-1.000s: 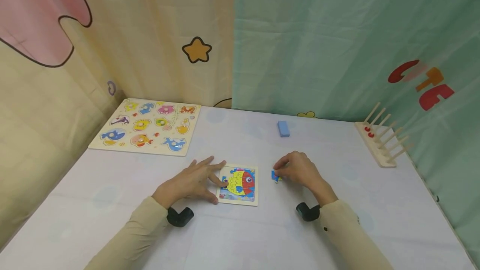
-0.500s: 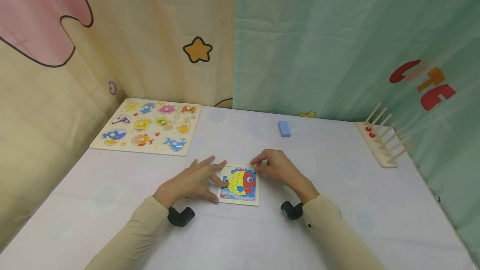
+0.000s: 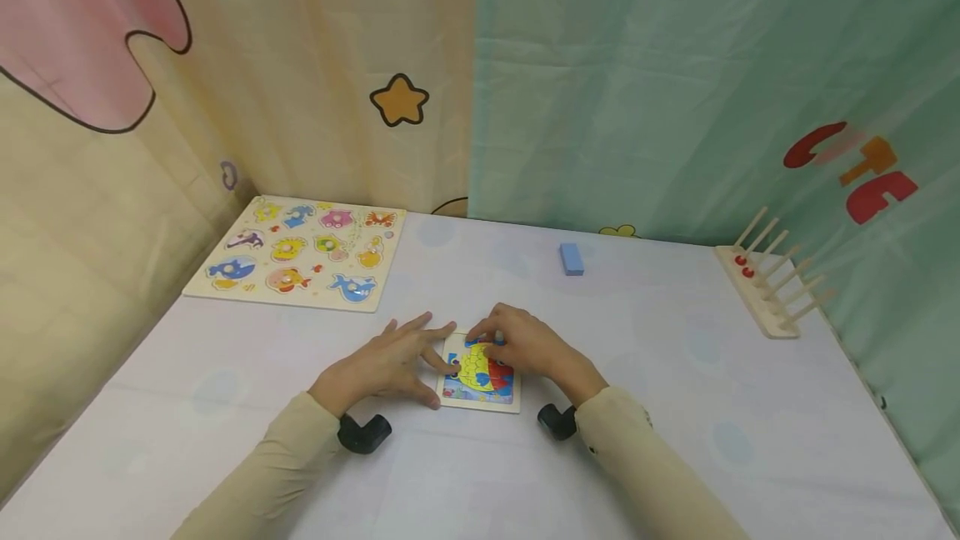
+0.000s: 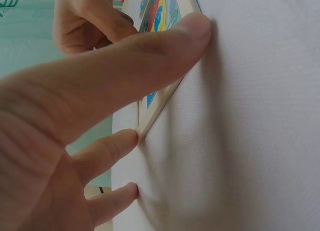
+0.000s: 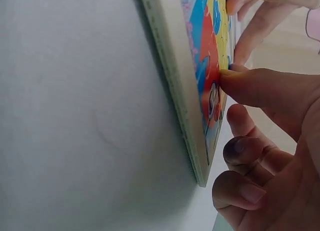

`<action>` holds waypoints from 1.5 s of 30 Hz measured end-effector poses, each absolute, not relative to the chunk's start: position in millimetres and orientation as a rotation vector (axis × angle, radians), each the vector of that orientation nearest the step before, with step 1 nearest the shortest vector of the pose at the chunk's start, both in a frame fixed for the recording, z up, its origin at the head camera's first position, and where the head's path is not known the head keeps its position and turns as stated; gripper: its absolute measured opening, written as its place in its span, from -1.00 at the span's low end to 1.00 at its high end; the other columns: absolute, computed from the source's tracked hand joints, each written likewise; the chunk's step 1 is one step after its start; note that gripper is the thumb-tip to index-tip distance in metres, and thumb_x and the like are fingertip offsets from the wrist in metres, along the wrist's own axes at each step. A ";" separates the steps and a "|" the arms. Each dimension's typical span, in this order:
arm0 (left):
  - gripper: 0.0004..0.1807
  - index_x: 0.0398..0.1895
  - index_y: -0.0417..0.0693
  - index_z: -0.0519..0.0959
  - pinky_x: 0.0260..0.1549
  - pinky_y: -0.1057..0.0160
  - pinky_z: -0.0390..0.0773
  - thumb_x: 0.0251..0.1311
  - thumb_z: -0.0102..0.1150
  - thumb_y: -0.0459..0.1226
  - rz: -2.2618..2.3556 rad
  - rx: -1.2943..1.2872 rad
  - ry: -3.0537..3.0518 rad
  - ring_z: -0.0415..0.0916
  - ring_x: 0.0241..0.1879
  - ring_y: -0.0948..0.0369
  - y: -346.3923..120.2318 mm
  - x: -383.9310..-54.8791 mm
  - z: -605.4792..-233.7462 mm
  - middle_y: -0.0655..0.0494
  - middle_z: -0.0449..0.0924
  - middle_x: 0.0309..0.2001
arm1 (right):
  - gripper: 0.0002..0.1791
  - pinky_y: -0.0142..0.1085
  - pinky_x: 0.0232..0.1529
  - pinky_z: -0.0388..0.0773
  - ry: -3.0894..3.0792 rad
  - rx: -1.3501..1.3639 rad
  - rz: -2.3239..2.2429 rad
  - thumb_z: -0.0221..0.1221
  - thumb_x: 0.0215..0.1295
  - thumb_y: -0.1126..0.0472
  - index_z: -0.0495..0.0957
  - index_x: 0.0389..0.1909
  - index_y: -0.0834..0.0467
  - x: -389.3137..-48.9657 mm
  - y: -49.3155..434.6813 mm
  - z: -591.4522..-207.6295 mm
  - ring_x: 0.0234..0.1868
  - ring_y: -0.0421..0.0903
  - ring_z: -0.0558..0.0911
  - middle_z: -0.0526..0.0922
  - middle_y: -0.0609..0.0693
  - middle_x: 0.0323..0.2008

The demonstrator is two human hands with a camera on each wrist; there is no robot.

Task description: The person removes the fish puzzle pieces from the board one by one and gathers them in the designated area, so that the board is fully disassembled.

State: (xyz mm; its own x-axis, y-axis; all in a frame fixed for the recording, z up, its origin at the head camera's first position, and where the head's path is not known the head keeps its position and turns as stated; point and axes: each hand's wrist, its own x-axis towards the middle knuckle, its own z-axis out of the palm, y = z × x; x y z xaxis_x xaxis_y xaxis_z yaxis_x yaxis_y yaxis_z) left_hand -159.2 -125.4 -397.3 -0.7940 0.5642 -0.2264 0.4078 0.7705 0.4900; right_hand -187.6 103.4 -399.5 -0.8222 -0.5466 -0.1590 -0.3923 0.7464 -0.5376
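Fish puzzle [image 3: 472,377] in its tray [image 3: 480,407], your left hand [image 3: 381,367] wide on the edge, right hand [image 3: 528,345] all pinchy on a blue piece [image 3: 472,342]

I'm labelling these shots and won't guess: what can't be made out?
Head view: whether the right hand pinches anything; it covers that part of the fish jigsaw.
Left wrist view: much of the jigsaw, behind the left hand.
Right wrist view: part of the jigsaw, cut off by the top edge.
Head view: red items on the peg rack, too small.
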 end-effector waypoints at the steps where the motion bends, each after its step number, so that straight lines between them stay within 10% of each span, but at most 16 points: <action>1: -0.48 -0.04 0.28 0.73 0.32 -0.43 -0.22 -0.20 0.60 -0.03 0.600 0.744 2.603 -0.18 0.52 -0.11 -125.2 -159.4 -397.1 0.12 0.25 0.45 | -0.71 -0.24 -0.05 0.53 2.642 -0.726 -0.720 0.26 0.29 0.25 0.71 -0.01 -0.05 -187.5 103.7 -399.9 -0.14 -0.16 0.51 0.53 -0.12 -0.16; 10: -0.48 -0.03 0.30 0.73 0.32 -0.43 -0.21 -0.20 0.60 -0.02 0.582 0.750 2.605 -0.18 0.52 -0.11 -123.6 -159.3 -396.3 0.13 0.25 0.45 | -0.73 -0.11 0.09 0.53 2.645 -0.704 -0.762 0.27 0.26 0.29 0.67 -0.07 -0.08 -185.9 101.8 -398.6 -0.05 -0.07 0.51 0.54 -0.09 -0.09; 24: -0.47 -0.04 0.27 0.73 0.30 -0.46 -0.21 -0.24 0.62 -0.04 0.595 0.752 2.608 -0.16 0.52 -0.13 -123.8 -157.8 -394.5 0.12 0.25 0.45 | -0.61 -0.24 -0.09 0.59 2.585 -0.734 -0.784 0.30 0.27 0.26 0.55 0.10 -0.06 -180.1 103.7 -395.1 -0.20 -0.13 0.57 0.65 -0.10 -0.22; 45: -0.46 0.00 0.26 0.72 0.32 -0.43 -0.20 -0.19 0.60 -0.04 0.592 0.769 2.602 -0.18 0.52 -0.13 -124.1 -157.6 -394.9 0.10 0.24 0.46 | -0.85 -0.37 -0.44 0.38 2.594 -0.468 -1.161 0.40 0.15 0.23 0.80 -0.23 0.07 -187.8 132.1 -393.8 -0.27 -0.17 0.58 0.77 -0.08 -0.25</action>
